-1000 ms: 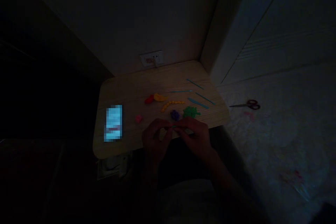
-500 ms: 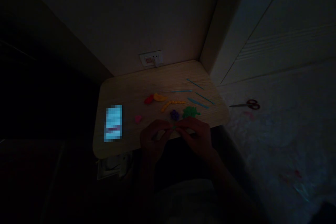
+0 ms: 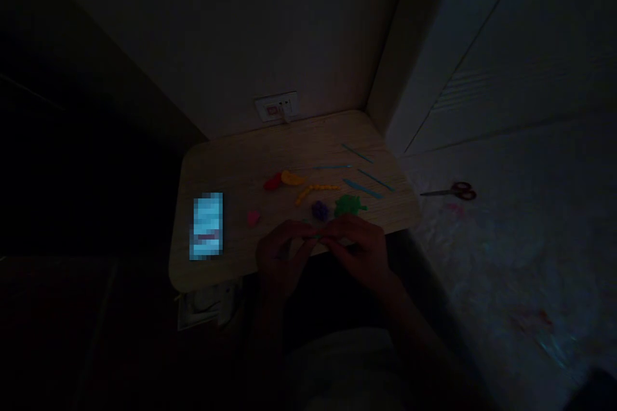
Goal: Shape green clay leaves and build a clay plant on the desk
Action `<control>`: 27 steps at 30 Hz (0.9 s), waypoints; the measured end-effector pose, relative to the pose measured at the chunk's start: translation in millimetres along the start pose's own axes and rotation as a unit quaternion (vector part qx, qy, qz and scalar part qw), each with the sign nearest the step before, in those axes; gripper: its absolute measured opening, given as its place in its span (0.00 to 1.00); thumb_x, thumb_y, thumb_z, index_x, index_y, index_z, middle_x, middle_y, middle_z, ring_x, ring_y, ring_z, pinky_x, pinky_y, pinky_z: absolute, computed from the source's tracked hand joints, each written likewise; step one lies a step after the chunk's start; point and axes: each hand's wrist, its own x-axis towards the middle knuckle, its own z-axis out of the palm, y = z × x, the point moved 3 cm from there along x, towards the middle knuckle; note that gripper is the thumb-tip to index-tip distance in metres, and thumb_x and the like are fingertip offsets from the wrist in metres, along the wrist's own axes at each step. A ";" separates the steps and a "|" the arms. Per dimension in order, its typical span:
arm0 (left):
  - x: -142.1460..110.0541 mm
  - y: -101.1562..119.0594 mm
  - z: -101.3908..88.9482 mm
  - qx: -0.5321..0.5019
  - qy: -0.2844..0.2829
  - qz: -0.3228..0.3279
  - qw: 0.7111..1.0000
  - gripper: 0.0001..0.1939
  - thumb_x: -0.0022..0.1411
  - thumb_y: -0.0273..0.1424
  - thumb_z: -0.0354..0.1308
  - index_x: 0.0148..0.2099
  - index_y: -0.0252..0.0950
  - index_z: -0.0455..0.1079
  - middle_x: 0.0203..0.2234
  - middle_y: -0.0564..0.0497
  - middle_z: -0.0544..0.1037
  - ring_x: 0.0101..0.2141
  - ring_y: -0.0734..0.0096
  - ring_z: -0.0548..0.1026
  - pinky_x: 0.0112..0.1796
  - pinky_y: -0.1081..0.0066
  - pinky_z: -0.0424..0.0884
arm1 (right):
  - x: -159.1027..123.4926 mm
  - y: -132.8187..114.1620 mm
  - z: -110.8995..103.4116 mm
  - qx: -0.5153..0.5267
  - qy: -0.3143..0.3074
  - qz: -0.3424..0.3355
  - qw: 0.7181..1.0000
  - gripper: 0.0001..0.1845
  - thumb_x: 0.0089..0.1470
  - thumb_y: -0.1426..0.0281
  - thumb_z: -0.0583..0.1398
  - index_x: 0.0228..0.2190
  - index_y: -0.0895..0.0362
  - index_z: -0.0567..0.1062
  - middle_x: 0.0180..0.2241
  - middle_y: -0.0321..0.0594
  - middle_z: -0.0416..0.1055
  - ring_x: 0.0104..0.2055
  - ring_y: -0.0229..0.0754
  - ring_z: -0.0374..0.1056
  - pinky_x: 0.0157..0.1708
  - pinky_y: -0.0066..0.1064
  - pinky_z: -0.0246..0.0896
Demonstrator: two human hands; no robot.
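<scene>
I'm seeing the left hand (image 3: 278, 263) and right hand (image 3: 362, 249) pinching a tiny green clay-like piece (image 3: 317, 237) by the pale wooden tabletop's (image 3: 231, 167) near edge, probably risking squashing it by over-pressing in dim light.

In dim light, the left hand (image 3: 279, 260) and right hand (image 3: 364, 250) are pinching a small green piece (image 3: 317, 237) between their fingertips at the near edge of a wooden table (image 3: 226, 160). Just beyond them, a purple cluster (image 3: 319, 210) and a green leafy shape (image 3: 349, 205) are lying side by side. An orange beaded strand (image 3: 318, 188), a red piece (image 3: 272, 182) touching an orange one (image 3: 292, 178), and slim blue tools (image 3: 362, 189) are resting farther back. A pink lump (image 3: 253, 218) is sitting between the left hand and a glowing, pixelated rectangle (image 3: 207, 226). Scissors (image 3: 448, 192) are lying off the table to the right.
</scene>
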 end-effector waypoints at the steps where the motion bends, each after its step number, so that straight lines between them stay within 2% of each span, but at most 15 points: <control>1: -0.6 -0.9 0.1 -0.001 -0.004 -0.010 1.000 0.02 0.62 0.28 0.71 0.38 0.38 0.82 0.33 0.50 0.85 0.34 0.68 0.82 0.37 0.71 0.79 | -0.3 1.3 -0.7 -0.007 0.000 0.004 1.000 0.04 0.62 0.71 0.68 0.38 0.51 0.84 0.35 0.39 0.85 0.36 0.45 0.80 0.38 0.36 0.77; 5: 1.2 -3.9 -0.9 0.051 -0.022 -0.034 0.998 0.08 0.65 0.30 0.68 0.47 0.38 0.81 0.36 0.49 0.85 0.36 0.67 0.82 0.39 0.69 0.79 | -1.9 15.9 -12.2 -0.046 0.028 0.057 0.997 0.03 0.62 0.70 0.66 0.38 0.51 0.83 0.33 0.39 0.83 0.33 0.43 0.78 0.35 0.35 0.77; 8: 9.1 -4.4 -0.4 0.158 -0.041 0.011 0.987 0.09 0.66 0.28 0.65 0.49 0.39 0.80 0.39 0.48 0.84 0.39 0.64 0.81 0.45 0.64 0.78 | -2.8 31.1 -27.9 -0.061 0.074 0.111 0.989 0.04 0.62 0.70 0.65 0.39 0.52 0.82 0.37 0.41 0.83 0.35 0.43 0.79 0.35 0.33 0.78; 11: 20.0 -6.9 8.0 0.280 -0.105 0.064 0.952 0.14 0.66 0.22 0.61 0.51 0.41 0.81 0.46 0.46 0.82 0.48 0.57 0.78 0.52 0.55 0.75 | -1.8 38.4 -38.5 -0.073 0.082 0.122 0.986 0.06 0.62 0.70 0.65 0.41 0.52 0.83 0.38 0.41 0.83 0.37 0.44 0.79 0.34 0.33 0.77; 14: 30.0 -14.5 20.2 0.366 -0.186 0.078 0.908 0.22 0.64 0.18 0.57 0.54 0.42 0.81 0.54 0.43 0.79 0.54 0.50 0.74 0.55 0.49 0.72 | -0.9 38.2 -40.7 -0.083 0.069 0.117 0.987 0.08 0.63 0.70 0.63 0.42 0.51 0.83 0.39 0.42 0.83 0.38 0.44 0.79 0.35 0.34 0.77; 16: 35.2 -21.3 26.9 0.391 -0.223 0.082 0.889 0.21 0.64 0.18 0.57 0.53 0.41 0.81 0.58 0.41 0.77 0.56 0.47 0.73 0.55 0.47 0.72 | -0.7 36.8 -39.0 -0.085 0.060 0.114 0.988 0.08 0.63 0.71 0.63 0.42 0.51 0.84 0.39 0.41 0.82 0.38 0.44 0.78 0.35 0.34 0.76; 18: 39.3 -28.9 30.4 0.394 -0.237 0.080 0.885 0.18 0.64 0.19 0.58 0.49 0.40 0.82 0.58 0.40 0.77 0.57 0.45 0.73 0.55 0.46 0.72 | -0.6 35.7 -36.7 -0.081 0.057 0.114 0.989 0.08 0.63 0.71 0.64 0.42 0.51 0.84 0.38 0.41 0.82 0.37 0.43 0.77 0.34 0.33 0.75; 20: 42.4 -34.9 29.9 0.373 -0.221 0.070 0.899 0.16 0.64 0.19 0.58 0.48 0.39 0.82 0.57 0.40 0.78 0.57 0.46 0.74 0.57 0.44 0.71 | -0.2 34.6 -35.0 -0.069 0.058 0.117 0.989 0.08 0.63 0.72 0.64 0.41 0.52 0.84 0.37 0.41 0.81 0.36 0.42 0.77 0.34 0.33 0.75; 22: 44.0 -37.1 26.2 0.314 -0.190 0.054 0.929 0.15 0.65 0.19 0.59 0.49 0.38 0.82 0.53 0.41 0.80 0.55 0.50 0.76 0.58 0.46 0.72 | 0.4 33.3 -34.1 -0.053 0.061 0.122 0.989 0.07 0.63 0.72 0.64 0.40 0.52 0.84 0.37 0.41 0.81 0.37 0.42 0.77 0.34 0.32 0.74; 25: 42.3 -32.2 18.7 0.170 -0.149 0.008 0.974 0.13 0.67 0.26 0.63 0.52 0.40 0.80 0.47 0.44 0.83 0.49 0.57 0.81 0.54 0.54 0.77 | 0.9 31.0 -33.6 -0.011 0.068 0.142 0.988 0.07 0.64 0.70 0.64 0.40 0.51 0.84 0.38 0.41 0.80 0.39 0.43 0.76 0.35 0.33 0.74; 27: 38.8 -26.3 14.3 0.070 -0.120 -0.049 0.989 0.13 0.66 0.32 0.67 0.52 0.40 0.81 0.47 0.45 0.84 0.47 0.59 0.82 0.50 0.59 0.80 | 1.3 29.0 -33.5 0.027 0.075 0.163 0.983 0.07 0.64 0.69 0.64 0.40 0.51 0.84 0.39 0.41 0.80 0.39 0.43 0.76 0.34 0.32 0.73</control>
